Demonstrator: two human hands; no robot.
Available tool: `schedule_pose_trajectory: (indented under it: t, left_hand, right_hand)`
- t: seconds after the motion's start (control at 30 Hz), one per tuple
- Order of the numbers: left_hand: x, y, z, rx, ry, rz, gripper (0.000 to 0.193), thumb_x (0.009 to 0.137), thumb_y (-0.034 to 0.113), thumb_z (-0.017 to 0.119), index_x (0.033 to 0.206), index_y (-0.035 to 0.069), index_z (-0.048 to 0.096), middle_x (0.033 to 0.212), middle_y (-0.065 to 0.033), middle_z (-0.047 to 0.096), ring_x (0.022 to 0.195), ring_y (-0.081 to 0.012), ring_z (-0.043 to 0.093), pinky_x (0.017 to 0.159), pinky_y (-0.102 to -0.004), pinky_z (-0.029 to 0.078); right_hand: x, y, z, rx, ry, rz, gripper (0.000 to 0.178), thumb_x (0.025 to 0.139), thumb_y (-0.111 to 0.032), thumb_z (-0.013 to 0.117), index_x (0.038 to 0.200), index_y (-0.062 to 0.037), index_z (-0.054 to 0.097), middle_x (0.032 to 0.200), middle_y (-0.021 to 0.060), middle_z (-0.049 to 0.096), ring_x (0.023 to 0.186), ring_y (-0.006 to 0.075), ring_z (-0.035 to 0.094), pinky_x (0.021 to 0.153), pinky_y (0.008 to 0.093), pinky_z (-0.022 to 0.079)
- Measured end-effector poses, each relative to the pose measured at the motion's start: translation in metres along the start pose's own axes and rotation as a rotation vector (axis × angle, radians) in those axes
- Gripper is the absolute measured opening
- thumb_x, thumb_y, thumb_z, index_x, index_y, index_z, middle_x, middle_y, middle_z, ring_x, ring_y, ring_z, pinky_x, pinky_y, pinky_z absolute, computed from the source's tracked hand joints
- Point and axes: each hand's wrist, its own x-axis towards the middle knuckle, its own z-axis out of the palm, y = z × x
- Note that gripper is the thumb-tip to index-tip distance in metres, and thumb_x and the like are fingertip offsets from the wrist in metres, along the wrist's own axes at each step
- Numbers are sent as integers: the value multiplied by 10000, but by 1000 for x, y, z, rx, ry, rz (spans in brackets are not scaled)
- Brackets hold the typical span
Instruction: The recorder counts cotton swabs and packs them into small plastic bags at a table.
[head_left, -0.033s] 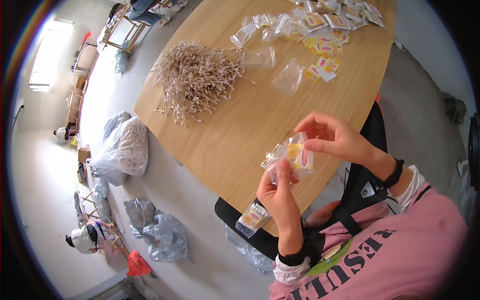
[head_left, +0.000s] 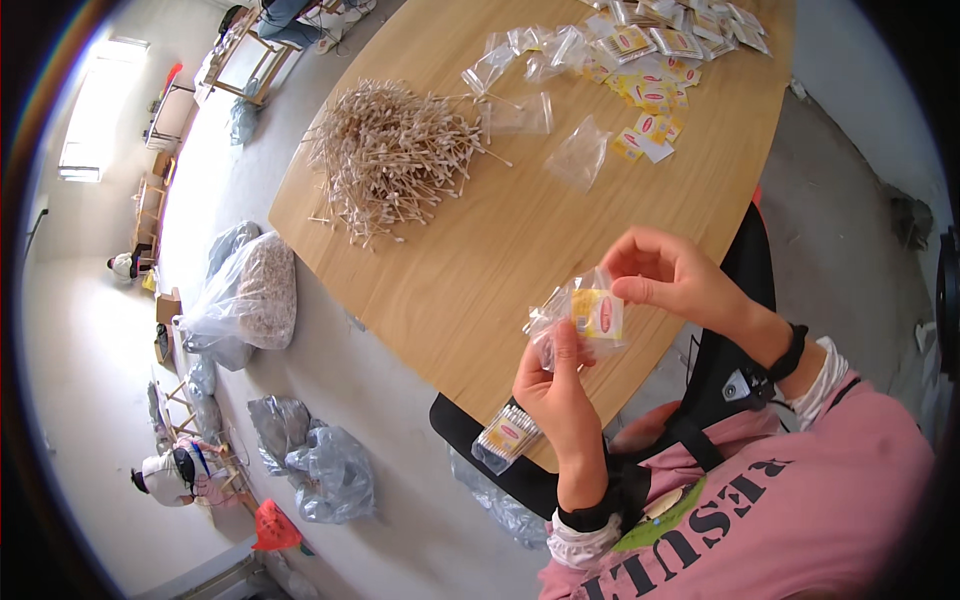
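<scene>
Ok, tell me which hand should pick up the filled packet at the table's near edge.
Left, probably. The left hand is just above the filled packet; the right hand is farther off, pinching the top of the small clear bag.

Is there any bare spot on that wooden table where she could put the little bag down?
Yes: the table is bare between the pile of sticks and the two hands, left hand and right hand, holding the small clear bag. The far end is crowded with yellow cards and empty bags.

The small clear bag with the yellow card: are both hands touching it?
Touching. The head view shows the left hand pinching the small clear bag from below, the right hand gripping its upper right edge.
</scene>
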Motion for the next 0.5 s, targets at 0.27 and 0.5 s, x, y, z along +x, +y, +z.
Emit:
schedule_pose_trajectory:
  t: [0.27, 0.5]
  left_hand:
    - [-6, -2, -5, 118, 69, 114, 170, 958, 149, 695, 948, -20, 714, 798, -31, 677, 697, -77, 605, 629, -219, 472]
    - [-1, 2, -22, -11, 169, 113, 182, 965, 147, 684, 973, -34, 699, 826, -27, 660, 729, -79, 585, 649, -220, 465]
  right_hand:
    - [-7, 10, 11, 64, 48, 54, 107, 941, -95, 694, 935, 5, 655, 873, 28, 696, 772, 65, 620, 716, 232, 518]
    - [20, 12, -74, -266, 262, 81, 189, 937, -210, 680, 903, -25, 662, 795, -19, 660, 680, 40, 588, 630, 193, 449]
